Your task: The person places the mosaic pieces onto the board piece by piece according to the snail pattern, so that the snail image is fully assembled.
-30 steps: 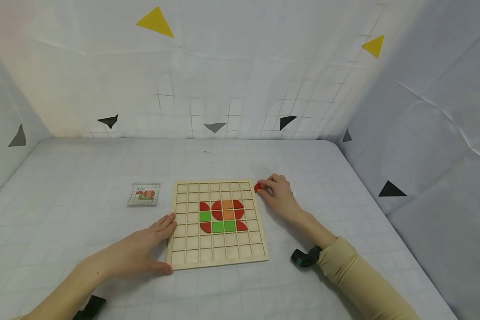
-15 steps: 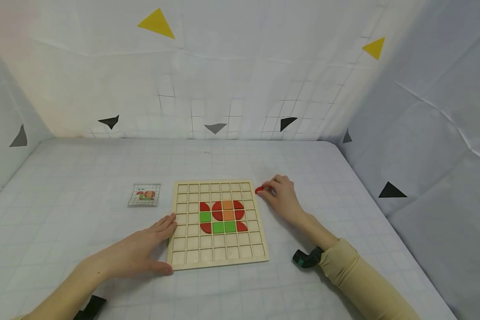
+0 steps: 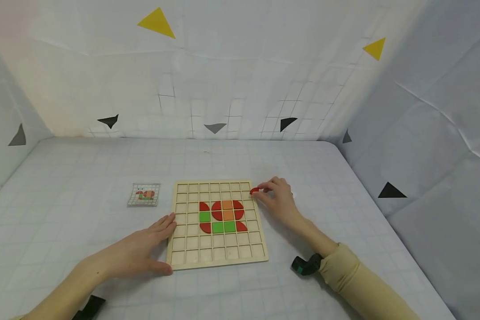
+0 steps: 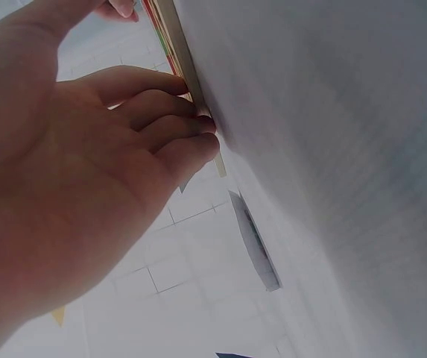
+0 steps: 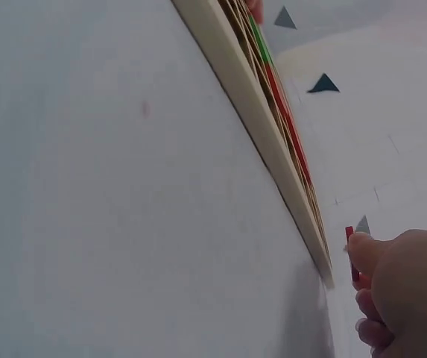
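Note:
A wooden grid board (image 3: pixel 192 244) lies on the white table with red, green and orange pieces set in its middle cells. Along its left edge rests my left hand (image 3: pixel 138 251), fingers extended and touching the rim; the left wrist view shows the fingertips against the board's side. My right hand (image 3: pixel 280 202) pinches a red piece (image 3: pixel 254 191) between thumb and fingers at the board's upper right edge. In the right wrist view the red piece (image 5: pixel 352 253) appears edge-on, held up off the surface, its exact shape partly hidden by the fingers.
A small card (image 3: pixel 144 194) printed with a coloured grid picture lies left of the board. Just behind the right hand a small white thing (image 3: pixel 295 195) is mostly hidden. White cloth walls (image 3: pixel 240 71) with yellow, black and grey triangles stand around the table.
My right hand has brought the red piece a little left, from beside the board to over its upper right edge, turning it on the way. The left hand stays put.

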The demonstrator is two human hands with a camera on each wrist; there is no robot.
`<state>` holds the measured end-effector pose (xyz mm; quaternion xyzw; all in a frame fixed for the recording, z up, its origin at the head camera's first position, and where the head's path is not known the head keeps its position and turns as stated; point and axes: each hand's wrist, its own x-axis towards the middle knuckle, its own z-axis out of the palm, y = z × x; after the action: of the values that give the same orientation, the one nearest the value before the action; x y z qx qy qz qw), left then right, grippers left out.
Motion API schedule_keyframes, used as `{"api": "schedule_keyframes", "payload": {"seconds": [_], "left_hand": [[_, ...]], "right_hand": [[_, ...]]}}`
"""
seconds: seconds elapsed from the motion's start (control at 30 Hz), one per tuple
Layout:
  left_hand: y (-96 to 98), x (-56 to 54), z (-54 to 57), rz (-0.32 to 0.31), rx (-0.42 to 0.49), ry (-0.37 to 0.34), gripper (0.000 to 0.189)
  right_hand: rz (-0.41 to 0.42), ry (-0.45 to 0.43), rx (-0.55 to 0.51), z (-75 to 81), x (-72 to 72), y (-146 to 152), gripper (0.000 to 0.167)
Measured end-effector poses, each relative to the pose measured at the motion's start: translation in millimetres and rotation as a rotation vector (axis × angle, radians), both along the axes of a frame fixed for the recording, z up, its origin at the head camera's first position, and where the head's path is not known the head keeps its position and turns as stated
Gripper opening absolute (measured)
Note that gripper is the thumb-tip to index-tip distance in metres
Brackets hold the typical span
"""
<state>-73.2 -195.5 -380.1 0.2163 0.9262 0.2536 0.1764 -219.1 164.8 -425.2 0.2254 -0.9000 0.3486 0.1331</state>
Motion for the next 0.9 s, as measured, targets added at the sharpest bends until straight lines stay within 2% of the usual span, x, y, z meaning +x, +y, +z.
{"api": "schedule_keyframes", "payload": {"seconds": [0.37,0.67,0.9], "left_hand": [[0.2,-0.2,-0.1,-0.005,0.004,0.001,0.106],[-0.3,-0.9,-1.3,0.002,0.004,-0.020,0.107],[-1.0,-1.4,-2.6,-0.015,-0.003,0.005,0.108]], "right_hand": [[0.074,-0.054,-0.008,1.9,23.8,-35.3,0.019],[0.176,-0.024,0.042,5.5,39.0,-70.9,0.016],[0.170,-0.050,0.124,9.8,47.0,-101.0,0.022]]}}
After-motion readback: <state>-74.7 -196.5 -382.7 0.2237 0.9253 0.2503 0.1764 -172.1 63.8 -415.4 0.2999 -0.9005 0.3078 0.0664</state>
